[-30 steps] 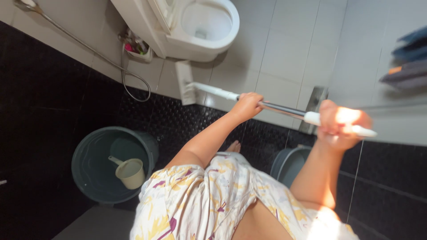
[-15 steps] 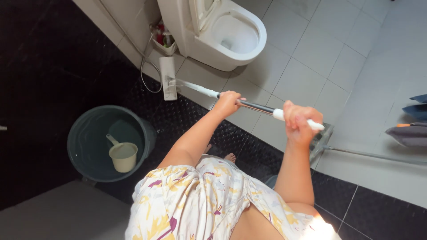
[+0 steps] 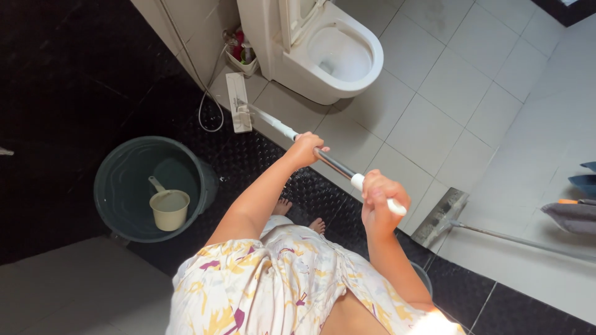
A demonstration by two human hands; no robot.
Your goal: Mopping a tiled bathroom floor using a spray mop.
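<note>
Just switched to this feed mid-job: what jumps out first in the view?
Both hands grip a long mop handle across the middle: the left hand on the metal shaft, the right hand near the white end. Its flat white head lies on the pale tiles beside the open white toilet at the top. At lower left, a dark green bucket of water holds a cream dipper.

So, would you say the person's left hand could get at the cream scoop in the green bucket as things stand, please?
Probably yes, once freed: the left hand grips the mop handle, but the scoop sits uncovered in the open bucket on that side, with nothing between.
</note>
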